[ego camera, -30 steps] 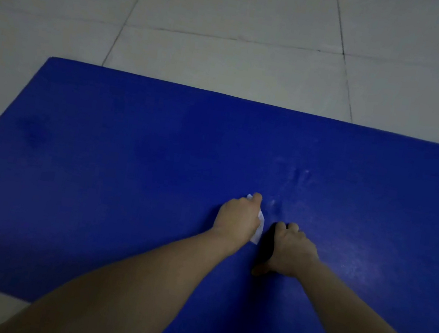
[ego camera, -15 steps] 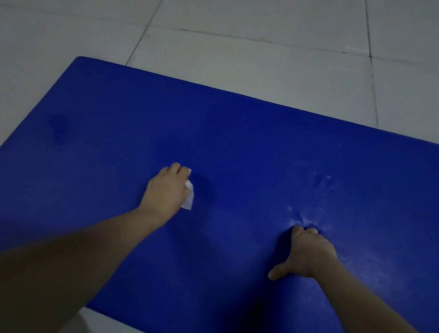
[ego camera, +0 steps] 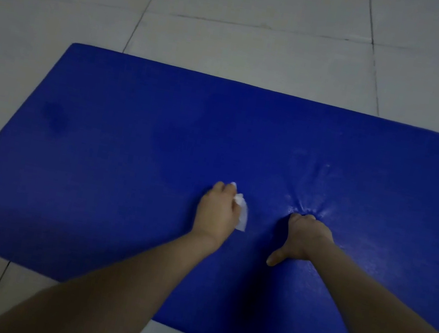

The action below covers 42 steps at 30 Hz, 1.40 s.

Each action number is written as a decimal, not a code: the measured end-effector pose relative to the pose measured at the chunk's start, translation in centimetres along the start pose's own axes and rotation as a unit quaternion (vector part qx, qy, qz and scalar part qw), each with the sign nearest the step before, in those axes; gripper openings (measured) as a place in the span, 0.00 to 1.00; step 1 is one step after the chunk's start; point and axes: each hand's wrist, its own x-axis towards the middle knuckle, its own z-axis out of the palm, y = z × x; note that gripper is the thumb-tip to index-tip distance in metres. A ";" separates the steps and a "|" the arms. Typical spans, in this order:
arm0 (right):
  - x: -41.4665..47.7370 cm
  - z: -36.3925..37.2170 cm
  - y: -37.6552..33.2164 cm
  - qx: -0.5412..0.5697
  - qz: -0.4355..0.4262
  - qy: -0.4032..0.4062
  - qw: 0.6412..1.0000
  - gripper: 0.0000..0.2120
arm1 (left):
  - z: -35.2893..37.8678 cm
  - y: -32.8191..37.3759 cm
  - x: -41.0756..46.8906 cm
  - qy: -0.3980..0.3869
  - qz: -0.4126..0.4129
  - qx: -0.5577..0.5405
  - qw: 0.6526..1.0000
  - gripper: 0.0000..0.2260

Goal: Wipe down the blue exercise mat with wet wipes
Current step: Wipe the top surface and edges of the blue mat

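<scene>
The blue exercise mat (ego camera: 128, 152) lies flat on the tiled floor and fills most of the head view. My left hand (ego camera: 216, 214) rests on the mat near its middle and grips a crumpled white wet wipe (ego camera: 242, 216), which sticks out on the hand's right side. My right hand (ego camera: 306, 237) is just to the right of it. Its fingers are curled under, its thumb points back, and it bears down on the mat. The mat is dimpled and creased in front of its knuckles and looks shiny and damp there.
Pale grey floor tiles (ego camera: 245, 49) surround the mat beyond its far edge, at its left end and along the near edge. A faint darker patch (ego camera: 56, 117) shows on the mat near its left end.
My left hand with the wipe swept left across the mat, away from the right hand, and has now come back to the right. My right hand stayed pressed in place.
</scene>
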 end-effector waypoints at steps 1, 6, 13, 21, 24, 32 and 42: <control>0.0 0.0 0.0 0.000 -0.002 0.004 1.000 0.57 | 0.9 1.5 -0.9 -0.015 0.020 -0.002 1.000 0.14; 0.1 0.3 -0.4 -0.010 -0.010 0.018 1.000 0.49 | 3.2 5.0 -2.8 -0.124 0.122 0.048 0.984 0.13; 0.3 0.0 -0.1 -0.013 -0.008 0.009 1.000 0.56 | -0.2 0.2 -0.8 -0.110 0.157 0.103 0.976 0.06; 0.3 0.0 0.0 -0.011 -0.008 0.003 1.000 0.57 | -7.3 -9.1 0.9 0.006 -0.053 0.123 0.991 0.02; 0.5 0.0 0.0 -0.018 -0.009 0.001 1.000 0.56 | -7.0 -8.7 0.7 0.037 -0.100 0.097 0.990 0.03; 1.2 0.4 0.8 -0.035 -0.039 0.017 0.998 0.50 | -2.4 -2.4 -2.1 0.041 -0.081 -0.013 0.996 0.06; 3.3 -0.1 0.9 -0.062 -0.084 -0.036 0.994 0.28 | 3.2 5.6 -5.5 -0.136 0.067 -0.011 0.988 0.09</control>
